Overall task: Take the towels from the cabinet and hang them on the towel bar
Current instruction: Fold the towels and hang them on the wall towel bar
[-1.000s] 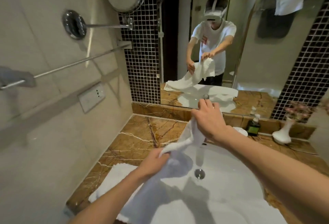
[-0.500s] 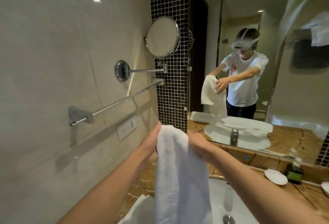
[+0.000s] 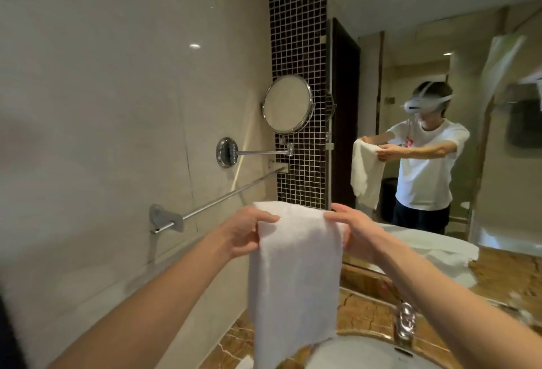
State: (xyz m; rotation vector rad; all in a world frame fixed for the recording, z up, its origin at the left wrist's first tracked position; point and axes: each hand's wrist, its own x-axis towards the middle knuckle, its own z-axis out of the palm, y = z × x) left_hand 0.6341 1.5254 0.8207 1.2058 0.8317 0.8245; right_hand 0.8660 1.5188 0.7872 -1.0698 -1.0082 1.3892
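A white towel (image 3: 293, 275) hangs folded lengthwise in front of me, held up by its top edge. My left hand (image 3: 245, 232) grips the top left corner and my right hand (image 3: 350, 229) grips the top right corner. The chrome towel bar (image 3: 223, 200) runs along the beige wall to the left, a little above and behind the towel's top edge, and it is bare. Towel and bar are apart.
A round swivel mirror (image 3: 287, 104) on a chrome arm sticks out of the wall just above the bar. Below are the marble counter (image 3: 360, 307), the white basin (image 3: 366, 354) and the chrome tap (image 3: 406, 321). A large wall mirror (image 3: 440, 75) fills the right side.
The towel has been lifted from over the basin up to chest height and spread between both hands. My view has risen and turned toward the towel bar.
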